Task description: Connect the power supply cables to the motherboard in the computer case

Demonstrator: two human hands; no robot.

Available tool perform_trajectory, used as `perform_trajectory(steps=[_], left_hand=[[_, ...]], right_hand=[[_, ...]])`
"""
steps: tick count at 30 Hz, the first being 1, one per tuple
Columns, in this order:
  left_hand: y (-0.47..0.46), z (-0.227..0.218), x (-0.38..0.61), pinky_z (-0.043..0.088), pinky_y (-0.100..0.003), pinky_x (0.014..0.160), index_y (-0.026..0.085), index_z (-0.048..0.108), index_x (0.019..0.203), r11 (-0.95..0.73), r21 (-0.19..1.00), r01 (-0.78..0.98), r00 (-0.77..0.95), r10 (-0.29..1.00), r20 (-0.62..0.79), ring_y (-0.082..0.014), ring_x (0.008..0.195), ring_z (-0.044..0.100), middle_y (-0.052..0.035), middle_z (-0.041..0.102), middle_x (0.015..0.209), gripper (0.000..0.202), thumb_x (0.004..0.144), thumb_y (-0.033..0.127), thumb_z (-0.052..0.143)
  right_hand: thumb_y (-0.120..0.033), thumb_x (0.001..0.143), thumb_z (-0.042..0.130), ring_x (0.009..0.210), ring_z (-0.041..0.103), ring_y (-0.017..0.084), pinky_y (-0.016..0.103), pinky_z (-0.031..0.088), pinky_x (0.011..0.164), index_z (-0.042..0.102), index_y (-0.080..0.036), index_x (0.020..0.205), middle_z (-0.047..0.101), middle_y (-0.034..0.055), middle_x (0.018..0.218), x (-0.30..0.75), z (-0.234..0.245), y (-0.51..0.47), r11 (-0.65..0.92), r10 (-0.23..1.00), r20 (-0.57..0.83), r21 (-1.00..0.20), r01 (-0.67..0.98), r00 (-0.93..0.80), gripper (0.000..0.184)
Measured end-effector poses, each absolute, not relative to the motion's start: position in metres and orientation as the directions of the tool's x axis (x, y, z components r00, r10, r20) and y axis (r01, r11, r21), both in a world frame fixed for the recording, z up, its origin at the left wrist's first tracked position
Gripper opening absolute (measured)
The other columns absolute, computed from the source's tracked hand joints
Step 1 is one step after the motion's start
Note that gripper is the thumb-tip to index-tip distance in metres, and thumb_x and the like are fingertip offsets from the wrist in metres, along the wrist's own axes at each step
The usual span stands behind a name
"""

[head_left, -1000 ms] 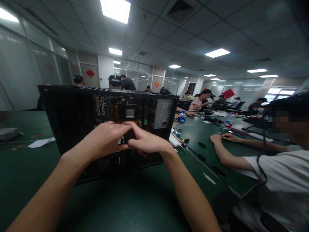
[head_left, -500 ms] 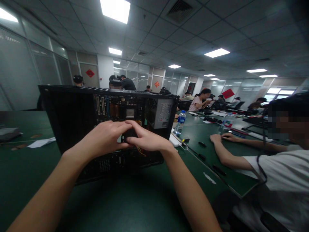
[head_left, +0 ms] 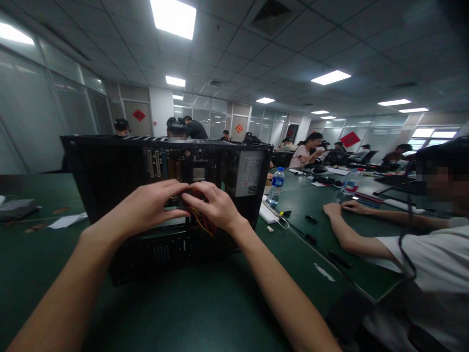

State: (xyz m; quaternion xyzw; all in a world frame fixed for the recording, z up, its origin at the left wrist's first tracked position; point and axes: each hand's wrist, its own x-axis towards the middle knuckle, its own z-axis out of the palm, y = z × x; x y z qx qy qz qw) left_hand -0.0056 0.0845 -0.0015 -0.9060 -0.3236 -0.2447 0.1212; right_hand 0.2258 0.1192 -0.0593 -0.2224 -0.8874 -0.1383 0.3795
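An open black computer case [head_left: 110, 181] lies on its side on the green table [head_left: 190, 308], its inside facing me with the motherboard and a grey power supply [head_left: 249, 172] showing. Both my hands reach into its middle. My left hand [head_left: 146, 208] has its fingers curled and pinched toward the centre. My right hand [head_left: 214, 205] meets it fingertip to fingertip, pinching something small and dark that I cannot make out. Red and yellow wires [head_left: 201, 224] hang just below my right hand.
A person in a white shirt [head_left: 421, 259] sits close at my right, forearm [head_left: 344, 230] on the table. A water bottle [head_left: 274, 187], a white block [head_left: 269, 213] and small dark parts lie right of the case. Papers [head_left: 68, 221] lie left. Other people work behind.
My hands have moved slightly up and left inside the case, and the right hand's fingers have curled more; the wires under it show more. The view has tipped down a little.
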Motion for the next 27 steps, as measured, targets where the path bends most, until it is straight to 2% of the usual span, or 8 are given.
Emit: perform_trajectory(steps=[6, 12, 15, 20, 24, 27], left_hand=[[0.091, -0.006, -0.001, 0.055, -0.037, 0.092, 0.022, 0.058, 0.130, -0.762, -0.068, 0.644, 0.658, 0.506, 0.558, -0.0259, 0.107, 0.067, -0.0107, 0.069, 0.122, 0.054, 0.089, 0.057, 0.060], [0.094, -0.009, 0.003, 0.055, -0.032, 0.077, 0.019, 0.065, 0.104, -0.736, -0.159, 0.659, 0.628, 0.421, 0.655, -0.0215, 0.088, 0.068, -0.0089, 0.070, 0.103, 0.034, 0.092, 0.051, 0.058], [0.093, -0.012, 0.008, 0.054, -0.030, 0.077, 0.019, 0.066, 0.097, -0.751, -0.206, 0.628, 0.640, 0.347, 0.686, -0.0193, 0.087, 0.067, -0.0084, 0.069, 0.100, 0.027, 0.096, 0.043, 0.054], [0.095, -0.017, 0.015, 0.056, -0.028, 0.081, 0.018, 0.068, 0.101, -0.782, -0.207, 0.587, 0.632, 0.284, 0.721, -0.0174, 0.088, 0.068, -0.0085, 0.069, 0.101, 0.023, 0.098, 0.035, 0.052], [0.101, -0.021, 0.017, 0.058, -0.029, 0.080, 0.018, 0.070, 0.101, -0.773, -0.269, 0.574, 0.633, 0.210, 0.745, -0.0180, 0.087, 0.069, -0.0081, 0.071, 0.100, 0.024, 0.098, 0.032, 0.052], [0.107, -0.025, 0.017, 0.059, -0.031, 0.082, 0.018, 0.071, 0.103, -0.747, -0.313, 0.586, 0.641, 0.192, 0.743, -0.0194, 0.089, 0.070, -0.0085, 0.072, 0.103, 0.024, 0.098, 0.030, 0.051]], right_hand=[[-0.028, 0.103, 0.040, 0.127, 0.053, 0.025, 0.046, 0.044, 0.112, 0.066, -0.023, 0.128, 0.061, 0.0117, 0.128, 0.225, -0.060, 0.118, 0.868, 0.298, 0.742, 0.051, 0.493, -0.600, 0.036], [-0.033, 0.104, 0.039, 0.119, 0.055, 0.025, 0.044, 0.048, 0.104, 0.068, -0.024, 0.127, 0.062, 0.0131, 0.123, 0.224, -0.057, 0.115, 0.854, 0.352, 0.774, -0.034, 0.520, -0.527, 0.038], [-0.033, 0.104, 0.039, 0.117, 0.055, 0.025, 0.043, 0.048, 0.103, 0.069, -0.025, 0.127, 0.062, 0.0130, 0.119, 0.227, -0.057, 0.115, 0.838, 0.365, 0.789, -0.048, 0.543, -0.494, 0.038], [-0.025, 0.102, 0.044, 0.127, 0.049, 0.026, 0.046, 0.044, 0.108, 0.068, -0.026, 0.125, 0.062, 0.0114, 0.123, 0.230, -0.057, 0.120, 0.842, 0.315, 0.817, -0.005, 0.539, -0.484, 0.033], [-0.021, 0.102, 0.045, 0.117, 0.056, 0.022, 0.039, 0.050, 0.102, 0.068, -0.021, 0.122, 0.063, 0.0109, 0.120, 0.229, -0.059, 0.125, 0.805, 0.250, 0.849, 0.086, 0.587, -0.466, 0.031], [-0.021, 0.102, 0.045, 0.113, 0.057, 0.021, 0.036, 0.051, 0.098, 0.068, -0.019, 0.119, 0.063, 0.0116, 0.119, 0.227, -0.059, 0.125, 0.753, 0.278, 0.852, 0.093, 0.651, -0.443, 0.029]])
